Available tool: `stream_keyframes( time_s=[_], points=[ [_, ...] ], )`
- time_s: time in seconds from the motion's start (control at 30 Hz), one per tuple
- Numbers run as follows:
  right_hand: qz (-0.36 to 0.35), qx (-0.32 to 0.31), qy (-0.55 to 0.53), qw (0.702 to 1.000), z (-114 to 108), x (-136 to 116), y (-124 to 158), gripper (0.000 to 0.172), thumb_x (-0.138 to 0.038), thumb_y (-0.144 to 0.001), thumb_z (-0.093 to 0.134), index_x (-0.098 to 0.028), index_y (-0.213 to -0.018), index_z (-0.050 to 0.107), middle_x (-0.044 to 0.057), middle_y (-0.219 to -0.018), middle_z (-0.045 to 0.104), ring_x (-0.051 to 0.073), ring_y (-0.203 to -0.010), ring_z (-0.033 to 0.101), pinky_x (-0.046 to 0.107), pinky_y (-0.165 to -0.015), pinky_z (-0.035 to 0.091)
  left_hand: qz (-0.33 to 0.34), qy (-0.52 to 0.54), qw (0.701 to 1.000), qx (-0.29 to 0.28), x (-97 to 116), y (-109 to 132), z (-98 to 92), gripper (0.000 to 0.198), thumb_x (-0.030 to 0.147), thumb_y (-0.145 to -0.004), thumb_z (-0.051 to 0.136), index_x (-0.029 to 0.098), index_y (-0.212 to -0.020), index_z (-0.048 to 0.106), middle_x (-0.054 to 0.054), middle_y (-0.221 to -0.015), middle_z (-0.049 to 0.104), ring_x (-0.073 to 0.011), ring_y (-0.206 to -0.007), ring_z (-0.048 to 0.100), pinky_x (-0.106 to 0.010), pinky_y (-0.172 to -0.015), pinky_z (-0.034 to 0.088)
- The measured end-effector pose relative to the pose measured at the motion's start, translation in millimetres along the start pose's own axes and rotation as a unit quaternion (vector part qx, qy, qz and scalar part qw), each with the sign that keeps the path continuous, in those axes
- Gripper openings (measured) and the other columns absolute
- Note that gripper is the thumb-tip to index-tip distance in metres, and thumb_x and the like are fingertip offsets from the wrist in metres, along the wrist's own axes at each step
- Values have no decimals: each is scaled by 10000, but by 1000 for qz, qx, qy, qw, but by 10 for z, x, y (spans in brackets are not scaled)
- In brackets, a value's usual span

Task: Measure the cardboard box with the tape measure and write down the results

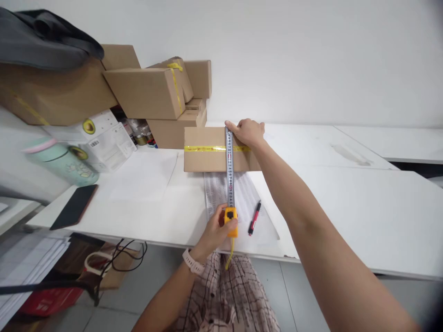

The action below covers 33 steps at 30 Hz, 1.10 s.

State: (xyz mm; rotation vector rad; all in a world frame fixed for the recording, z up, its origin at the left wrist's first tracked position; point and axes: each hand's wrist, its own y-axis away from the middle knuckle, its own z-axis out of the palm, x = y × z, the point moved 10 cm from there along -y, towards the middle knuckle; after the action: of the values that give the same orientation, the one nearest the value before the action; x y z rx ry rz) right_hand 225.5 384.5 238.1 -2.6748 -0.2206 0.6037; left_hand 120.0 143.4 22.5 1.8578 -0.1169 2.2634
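Note:
A cardboard box (204,161) with a strip of yellow tape lies on the white table (187,207). My left hand (217,228) is closed round the yellow case of a tape measure (230,184) close to the table's front edge. The metal blade runs away from me across the box top to its far edge. There my right hand (247,131) presses the blade's end with the thumb, its other fingers over the box's far side. Printed sheets (244,198) lie partly under the box and blade. A red and black pen (255,217) rests on them.
Several cardboard boxes (145,92) are stacked at the back left, by a dark bag (51,41). A mint bottle (62,159), white avocado-print boxes (110,143) and a black phone (74,207) stand or lie at left. Cables (128,253) hang below the table edge.

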Motion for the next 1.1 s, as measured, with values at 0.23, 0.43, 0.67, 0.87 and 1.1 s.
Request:
stream_keyframes(
  time_s=[0.23,0.43,0.67,0.87,1.1],
  points=[
    [3,-16,6,1000,60,12,-44,734,-765,-935,268,-149,-915,667,163,-838,668,362,-1002,620,624,-1035,309,2,5,1000,9,-7,-36,-61,557,443,-784,791,202,-1212,527,-47,-1020,651,-160,-865,617,-288,-746,519],
    [-17,-6,-13,1000,51,-6,-43,750,-773,-937,250,-156,-939,679,146,-836,674,348,-1008,631,636,-1064,292,17,-4,1000,-5,8,-44,-56,503,451,-811,759,206,-1198,552,-55,-1036,659,-170,-882,626,-301,-751,534],
    [-35,23,9,999,26,7,41,843,-691,-995,50,-132,-990,681,152,-929,667,346,-1107,609,626,-1080,285,55,-7,998,-38,62,27,-49,530,448,-806,757,213,-1222,529,-57,-1073,652,-173,-907,626,-303,-768,542],
    [-62,107,85,989,-87,-88,678,756,-596,-1031,38,-163,-1047,657,164,-1033,667,362,-1179,550,592,-1042,328,68,-33,995,-64,97,92,-34,547,487,-809,741,217,-1224,508,-40,-1027,629,-172,-879,614,-285,-735,533],
    [-115,99,30,988,124,119,1463,594,-569,-1046,203,-215,-1189,658,132,-1250,675,304,-1215,549,515,-1065,350,84,-31,993,-82,88,68,10,538,477,-815,754,232,-1223,502,-26,-997,628,-147,-822,609,-267,-689,526]
  ],
)
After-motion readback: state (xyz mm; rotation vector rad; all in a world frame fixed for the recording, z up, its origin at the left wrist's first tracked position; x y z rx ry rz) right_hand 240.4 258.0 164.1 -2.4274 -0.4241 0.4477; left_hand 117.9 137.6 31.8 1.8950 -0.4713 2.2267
